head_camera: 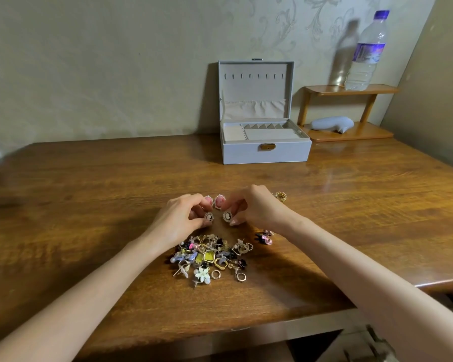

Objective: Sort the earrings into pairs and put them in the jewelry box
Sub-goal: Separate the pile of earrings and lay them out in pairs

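– Wooden table (89,205) is carrying the whole lot, with a papered wall (89,61) behind it. Starting at the fingers: what are they doing?

– Left hand (179,220) is pinching the left cameo (209,216) at its fingertips, fingers curled in. Right hand (256,207) is pinching the right cameo (227,216) the same way. Both cameos are facing the camera, side by side, with a small gap between them.

– Are they resting on the table?

– Cannot tell; the fingers are hiding their undersides.

– Moving outward.

– Pink pair (215,200) is lying just beyond the fingertips, its two pieces close together. Pile (209,257) of mixed earrings is lying nearer the person, between the forearms, just beside the hands. Bow earrings (264,236) are sitting by the right wrist, apart from the pile. Gold earring (281,196) is lying just right of the right hand.

– And the box?

– Box (266,152) is standing open at the far side of the table, well apart from both hands, lid upright near the wall. Its tray compartments are too small to read.

– Beyond that?

– Shelf (351,89) is standing right of the box, with a bottle (366,50) standing on its upper tier.
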Action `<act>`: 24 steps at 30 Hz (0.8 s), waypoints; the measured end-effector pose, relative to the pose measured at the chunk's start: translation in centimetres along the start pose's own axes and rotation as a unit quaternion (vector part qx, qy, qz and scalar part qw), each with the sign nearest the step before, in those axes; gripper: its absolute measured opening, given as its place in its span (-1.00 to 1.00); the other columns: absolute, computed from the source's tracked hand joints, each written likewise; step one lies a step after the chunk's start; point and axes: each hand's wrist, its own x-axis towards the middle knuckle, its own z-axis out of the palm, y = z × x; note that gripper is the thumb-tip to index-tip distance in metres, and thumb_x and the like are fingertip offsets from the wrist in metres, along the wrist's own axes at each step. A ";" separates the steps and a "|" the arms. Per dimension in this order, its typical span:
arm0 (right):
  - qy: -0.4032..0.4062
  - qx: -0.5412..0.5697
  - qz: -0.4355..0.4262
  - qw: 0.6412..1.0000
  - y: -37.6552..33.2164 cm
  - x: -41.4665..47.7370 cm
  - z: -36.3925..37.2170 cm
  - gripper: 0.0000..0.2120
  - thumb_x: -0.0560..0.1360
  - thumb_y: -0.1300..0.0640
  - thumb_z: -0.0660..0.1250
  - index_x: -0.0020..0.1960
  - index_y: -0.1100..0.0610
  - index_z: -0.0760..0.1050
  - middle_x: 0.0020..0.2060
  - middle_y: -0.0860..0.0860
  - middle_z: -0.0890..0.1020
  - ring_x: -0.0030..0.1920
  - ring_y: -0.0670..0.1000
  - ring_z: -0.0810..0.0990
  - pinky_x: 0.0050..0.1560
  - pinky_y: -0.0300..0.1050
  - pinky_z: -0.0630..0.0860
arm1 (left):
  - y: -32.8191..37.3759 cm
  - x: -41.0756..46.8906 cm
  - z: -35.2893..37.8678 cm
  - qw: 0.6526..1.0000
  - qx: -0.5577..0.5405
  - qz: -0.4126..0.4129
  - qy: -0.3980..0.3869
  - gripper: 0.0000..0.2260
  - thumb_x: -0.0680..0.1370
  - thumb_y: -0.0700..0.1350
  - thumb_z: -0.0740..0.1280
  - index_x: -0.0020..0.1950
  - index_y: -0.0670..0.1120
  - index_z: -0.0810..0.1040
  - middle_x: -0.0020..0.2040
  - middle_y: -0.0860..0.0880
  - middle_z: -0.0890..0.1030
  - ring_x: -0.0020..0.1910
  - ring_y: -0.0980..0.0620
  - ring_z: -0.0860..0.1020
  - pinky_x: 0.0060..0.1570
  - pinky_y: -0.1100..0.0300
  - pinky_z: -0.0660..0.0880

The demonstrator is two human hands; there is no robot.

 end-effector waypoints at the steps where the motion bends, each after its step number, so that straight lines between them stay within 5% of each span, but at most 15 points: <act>1: 0.003 0.002 0.000 1.000 0.1 0.0 0.0 -0.67 0.35 0.36 0.45 0.08 0.13 0.61 -0.19 -0.03 0.60 -0.24 -0.20 0.51 -0.25 -0.45 0.41 | 0.0 0.0 0.1 1.000 0.007 0.004 0.000 -0.77 0.45 -0.10 0.42 0.10 0.03 0.54 0.00 0.09 0.54 -0.05 0.15 0.50 -0.07 0.25 0.42; 6: 0.025 -0.008 -0.011 1.000 0.0 0.3 0.6 -0.72 0.36 0.36 0.45 0.05 0.16 0.62 -0.16 0.03 0.65 -0.25 -0.15 0.52 -0.28 -0.46 0.37 | 0.0 0.2 0.6 0.999 0.025 0.021 0.021 -0.73 0.47 -0.11 0.41 0.16 0.01 0.53 0.02 0.09 0.53 -0.01 0.12 0.51 -0.03 0.21 0.46; 16: 0.055 -0.038 -0.015 0.998 -0.3 1.0 1.6 -0.73 0.39 0.21 0.46 0.08 0.08 0.60 -0.08 0.06 0.64 -0.10 0.01 0.56 -0.06 -0.13 0.53 | -0.3 0.5 0.5 0.998 0.040 0.018 0.039 -0.75 0.47 -0.11 0.40 0.14 0.00 0.52 0.01 0.08 0.53 -0.02 0.12 0.50 -0.05 0.14 0.51; 24: 0.066 -0.036 -0.071 0.995 0.3 -0.6 -0.5 -0.79 0.41 0.16 0.45 0.04 0.06 0.61 -0.14 -0.02 0.64 -0.17 -0.09 0.55 -0.16 -0.25 0.49 | 0.0 -0.6 -0.6 0.998 0.001 0.040 0.049 -0.82 0.46 -0.13 0.40 0.03 -0.01 0.53 -0.11 0.12 0.48 -0.27 0.24 0.43 -0.28 0.44 0.34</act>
